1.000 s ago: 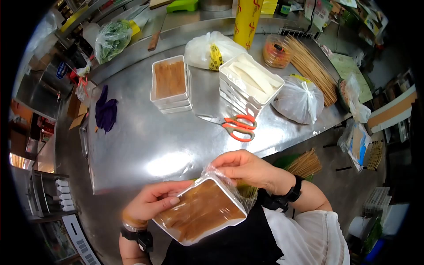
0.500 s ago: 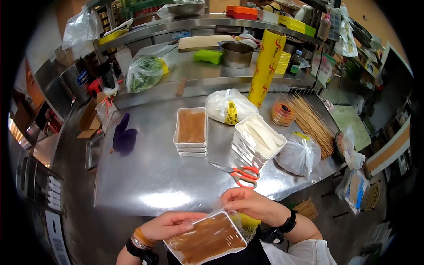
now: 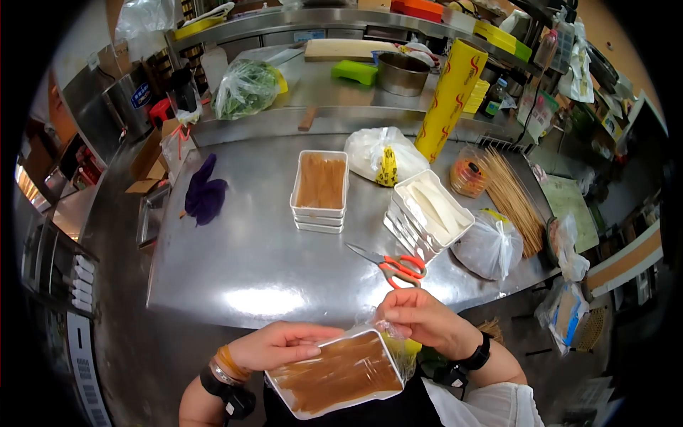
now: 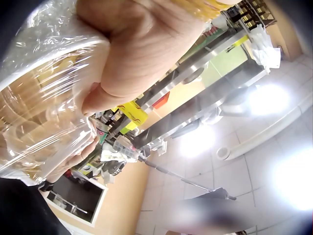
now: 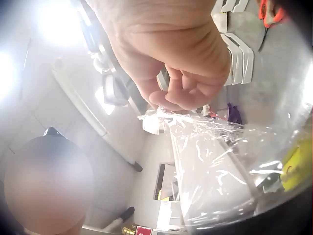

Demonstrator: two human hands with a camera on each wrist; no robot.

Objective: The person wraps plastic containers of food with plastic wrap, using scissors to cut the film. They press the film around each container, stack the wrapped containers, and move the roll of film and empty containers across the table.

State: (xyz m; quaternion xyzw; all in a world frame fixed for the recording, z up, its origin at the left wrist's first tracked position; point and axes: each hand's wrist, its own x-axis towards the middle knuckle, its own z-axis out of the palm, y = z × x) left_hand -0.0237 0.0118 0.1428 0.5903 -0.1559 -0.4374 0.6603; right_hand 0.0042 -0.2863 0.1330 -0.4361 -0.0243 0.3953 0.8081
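Observation:
A white tray of brown strips (image 3: 334, 373) under clear film is held up in front of the body, near the table's front edge. The left hand (image 3: 288, 344) grips its upper left side, thumb on top of the film; the left wrist view shows that hand (image 4: 142, 49) against the wrapped tray (image 4: 44, 107). At the tray's upper right corner the right hand (image 3: 427, 320) pinches bunched film. In the right wrist view, thumb and fingers of the right hand (image 5: 171, 58) pinch the clear film (image 5: 210, 166) at the tray's end.
On the metal table (image 3: 213, 263) lie orange-handled scissors (image 3: 398, 267), stacked brown-filled trays (image 3: 320, 185), stacked trays with white pieces (image 3: 434, 210), tied plastic bags (image 3: 384, 153), skewers (image 3: 512, 206), a purple cloth (image 3: 205, 192) and an upright yellow roll (image 3: 452, 99).
The head view has tilted up and shifted, so the table items appear lower and farther right than a second ago. Both hands keep hold of the wrapped tray and its film.

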